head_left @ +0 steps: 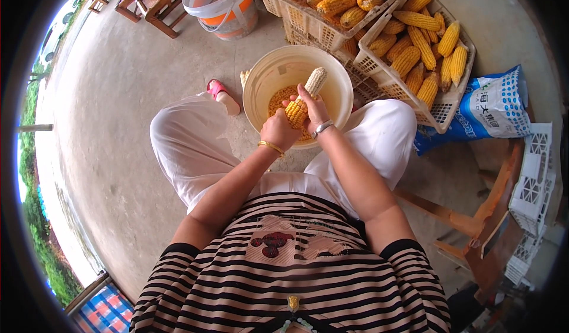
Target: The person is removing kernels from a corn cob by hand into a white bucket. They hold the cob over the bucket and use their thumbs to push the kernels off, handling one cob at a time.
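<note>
An ear of corn (296,114) slants over a white bucket (252,93) between my knees. Its upper end is stripped to the pale cob, while yellow kernels still cover the lower part. My left hand (280,130) is closed round the lower end. Higher up, my right hand (314,109) wraps the ear near where the kernels give way to bare cob, its thumb lying along it. Loose kernels (278,100) cover part of the bucket's bottom, partly hidden by my hands.
Plastic crates (379,47) heaped with yellow ears stand at the far right. Beside them lies a blue and white sack (492,111). A clear bucket with an orange band (228,13) and wooden chairs (160,4) are at the far left. Wooden furniture (489,214) stands near right.
</note>
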A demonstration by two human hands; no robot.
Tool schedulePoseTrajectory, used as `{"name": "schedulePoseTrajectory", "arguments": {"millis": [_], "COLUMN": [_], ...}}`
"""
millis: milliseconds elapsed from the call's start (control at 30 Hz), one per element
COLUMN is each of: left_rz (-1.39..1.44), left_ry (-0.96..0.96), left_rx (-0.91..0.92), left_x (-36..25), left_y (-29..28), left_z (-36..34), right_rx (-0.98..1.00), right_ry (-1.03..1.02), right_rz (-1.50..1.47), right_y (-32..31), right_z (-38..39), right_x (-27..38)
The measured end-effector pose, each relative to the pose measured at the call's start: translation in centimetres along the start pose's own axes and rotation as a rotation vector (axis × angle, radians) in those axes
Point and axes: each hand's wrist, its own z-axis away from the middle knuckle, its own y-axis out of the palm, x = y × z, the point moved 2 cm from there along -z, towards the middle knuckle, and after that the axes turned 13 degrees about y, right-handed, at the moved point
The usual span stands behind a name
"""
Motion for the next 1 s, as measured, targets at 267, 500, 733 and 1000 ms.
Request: {"name": "schedulePoseTrajectory", "arguments": {"millis": [267, 500, 733, 1000], "left_rz": [-0.044, -0.077, 1.063, 1.178], "left_ry": [-0.006, 0.011, -0.175, -0.372], "left_rx": [0.038, 0.013, 0.316, 0.338], "left_x": [-1.0, -2.2, -1.3, 0.4], "left_y": [-0.5, -1.1, -1.5, -1.4], "left_z": [0.3, 0.1, -0.2, 0.3], "right_rx": [-0.126, -0.106, 0.002, 0.265], "right_ry": [-0.236, 0.031, -0.015, 0.001], "right_rz": [0.266, 0.086, 0.182, 0.087], "right_y": [-1.6, -0.4, 0.2, 1.1], "right_z": [-1.7, -0.5, 0.2, 1.1], "right_x": [-1.4, 0.4, 1.0, -0.5]}}
